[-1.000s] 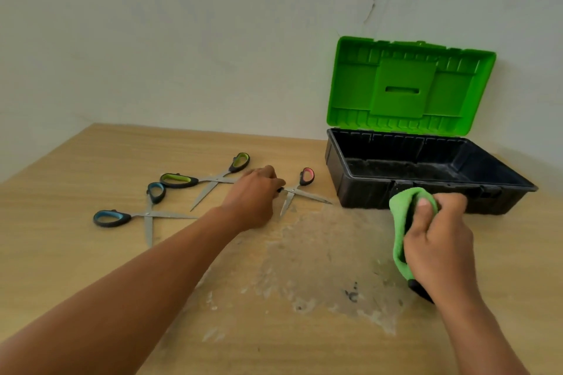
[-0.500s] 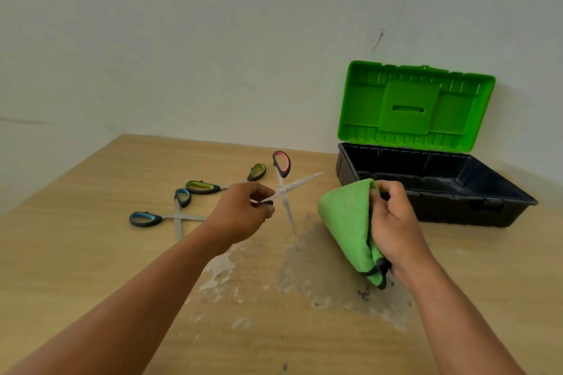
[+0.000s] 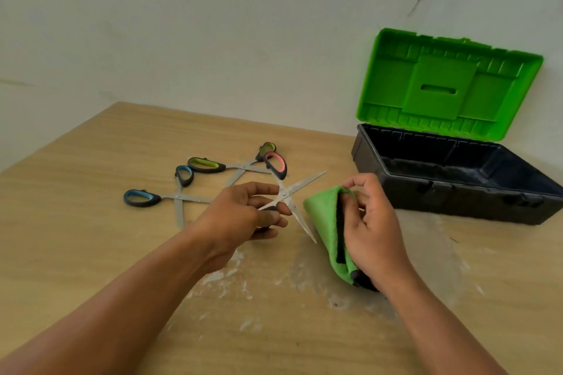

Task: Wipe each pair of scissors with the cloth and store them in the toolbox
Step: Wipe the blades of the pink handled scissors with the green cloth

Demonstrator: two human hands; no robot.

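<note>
Above the table [image 3: 91,192], left of the open toolbox [image 3: 457,192] | left hand [image 3: 240,216] pinches pink-handled scissors [image 3: 285,193], blades spread | right hand [image 3: 368,231] grips cloth [image 3: 323,222] just beside | best: fold cloth over one blade, wipe pivot-to-tip, fingers behind edge

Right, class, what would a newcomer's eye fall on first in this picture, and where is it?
The black plastic toolbox at the far right, its bright green lid standing open, draws the eye first. At centre, the left hand holds pink-handled steel scissors with blades spread, beside the green cloth gripped by the right hand.
</note>
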